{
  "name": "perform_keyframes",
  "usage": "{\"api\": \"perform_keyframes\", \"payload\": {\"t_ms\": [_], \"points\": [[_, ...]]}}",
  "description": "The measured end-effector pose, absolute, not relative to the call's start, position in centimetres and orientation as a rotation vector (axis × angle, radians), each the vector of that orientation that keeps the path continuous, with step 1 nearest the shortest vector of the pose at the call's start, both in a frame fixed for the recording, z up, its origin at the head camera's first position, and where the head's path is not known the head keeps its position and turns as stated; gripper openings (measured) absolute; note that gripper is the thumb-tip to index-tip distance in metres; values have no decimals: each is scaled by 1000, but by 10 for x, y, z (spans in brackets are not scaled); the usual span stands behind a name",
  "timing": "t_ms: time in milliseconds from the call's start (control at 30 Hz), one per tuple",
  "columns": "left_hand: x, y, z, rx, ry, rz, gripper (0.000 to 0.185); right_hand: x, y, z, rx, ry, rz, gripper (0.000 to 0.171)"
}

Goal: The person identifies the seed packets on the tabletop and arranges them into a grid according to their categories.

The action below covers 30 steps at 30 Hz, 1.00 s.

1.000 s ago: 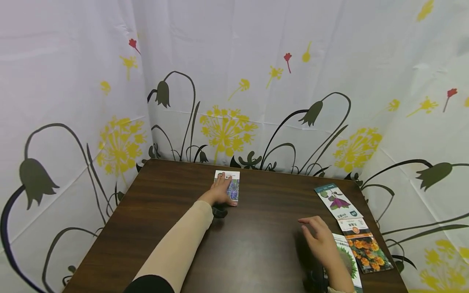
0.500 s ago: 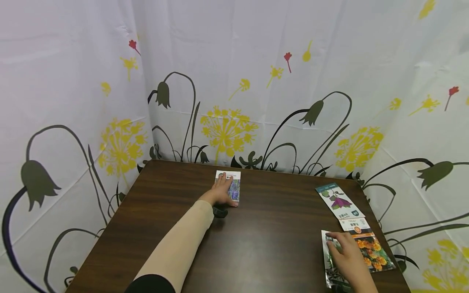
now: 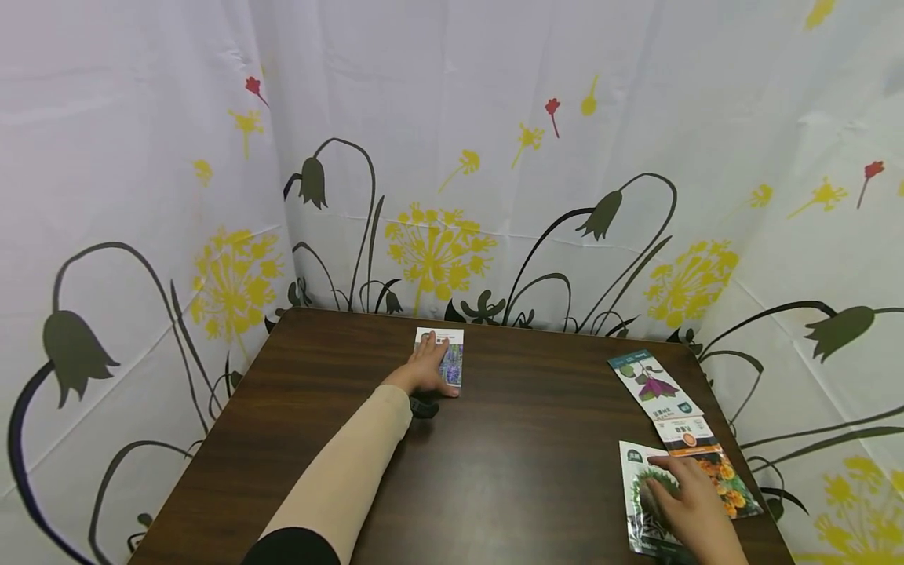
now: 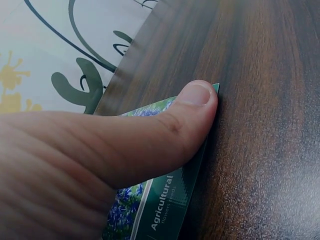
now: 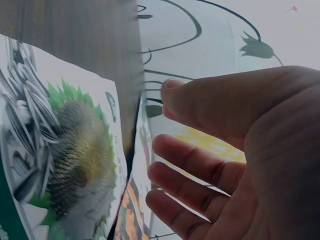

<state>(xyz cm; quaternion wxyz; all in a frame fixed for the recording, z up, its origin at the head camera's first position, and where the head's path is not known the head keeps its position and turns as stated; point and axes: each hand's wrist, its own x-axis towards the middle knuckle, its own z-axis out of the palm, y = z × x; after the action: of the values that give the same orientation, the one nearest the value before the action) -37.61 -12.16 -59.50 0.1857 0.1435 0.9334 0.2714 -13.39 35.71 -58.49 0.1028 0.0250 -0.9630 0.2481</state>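
My left hand rests near the table's back edge on a flower seed packet printed with blue-purple blooms, fingers spread. The left wrist view shows the thumb lying across the packet's green end, marked "Agricultural". At the right, my right hand is over a sunflower seed packet, its fingers loosely bent. In the right wrist view this packet shows a green-fringed seed head and striped seeds; thumb and fingers stand apart from it with nothing between them.
Beyond the right hand lie a marigold seed packet, partly hidden by it, and a packet with a purple flower. The dark wooden table meets a white flower-print curtain at its back and sides.
My right hand has moved right, from the table beside the sunflower packet to above it. That packet now lies slightly farther left, more of it showing. The left hand has stayed in place.
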Motion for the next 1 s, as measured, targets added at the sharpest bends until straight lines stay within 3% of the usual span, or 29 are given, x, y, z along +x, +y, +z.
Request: {"api": "perform_keyframes", "payload": {"t_ms": [633,1000], "points": [[-377,-119,-603,374,2667,762,125,-136,341,-602,5,-2987,675,33],[-381,-120,-605,374,2693,774,123,-138,330,-621,173,-2727,636,34]]}}
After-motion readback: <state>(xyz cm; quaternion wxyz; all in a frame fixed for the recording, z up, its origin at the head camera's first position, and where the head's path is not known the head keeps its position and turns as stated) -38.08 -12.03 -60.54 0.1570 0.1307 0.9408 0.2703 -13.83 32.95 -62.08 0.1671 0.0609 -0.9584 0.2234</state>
